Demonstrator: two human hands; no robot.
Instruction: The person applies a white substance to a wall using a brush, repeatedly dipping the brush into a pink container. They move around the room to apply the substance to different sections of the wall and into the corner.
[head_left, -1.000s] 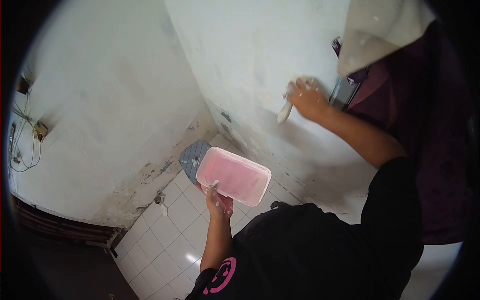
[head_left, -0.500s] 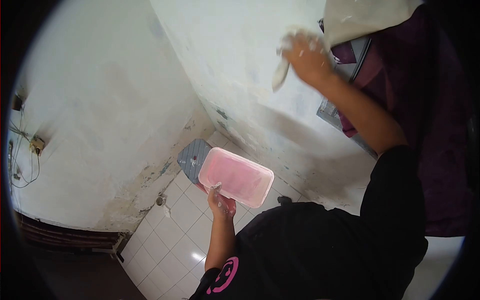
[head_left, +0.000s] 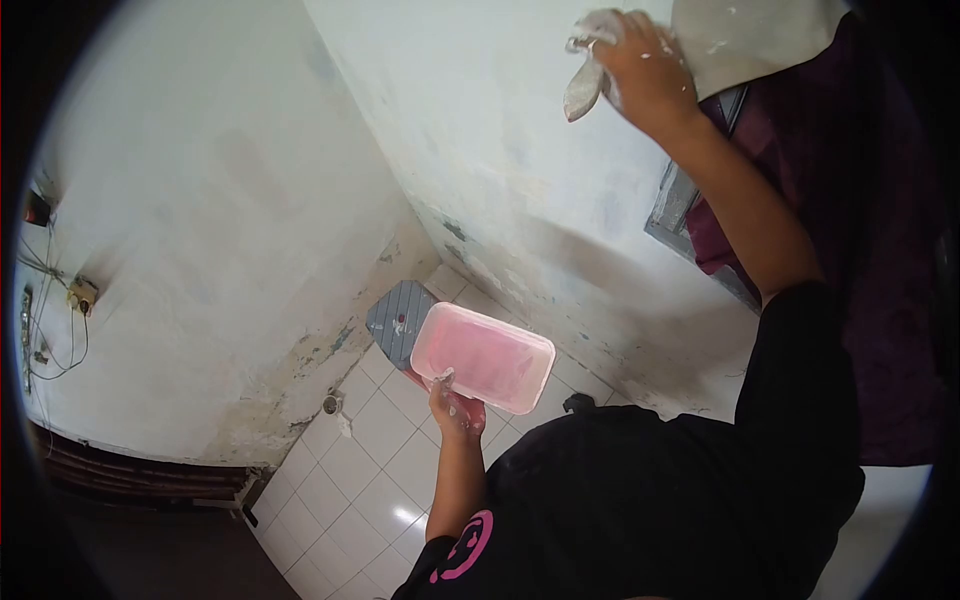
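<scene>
Against the upper part of the white wall (head_left: 470,120), my right hand (head_left: 650,75) is closed round a paintbrush (head_left: 583,92). The brush's pale, smeared handle points down and left, while its bristles are mostly hidden by the fingers. White paint spots my right hand. Lower down, in front of my body, my left hand (head_left: 460,410) grips the near edge of a shallow pink plastic tub (head_left: 530,375). The thumb lies over its rim, and whitish paint marks the thumb. A pale film covers part of the tub's inside.
A grey step stool (head_left: 400,318) stands on the white tiled floor (head_left: 375,435) behind the tub. Dark purple cloth (head_left: 880,250) and a cream cloth (head_left: 750,45) hang at the right by a grey window frame (head_left: 675,205). Wires and a socket (head_left: 82,295) are on the left wall.
My right hand has moved up and to the right along the wall with the paintbrush. The tub stays in my left hand, and the whole view has shifted slightly.
</scene>
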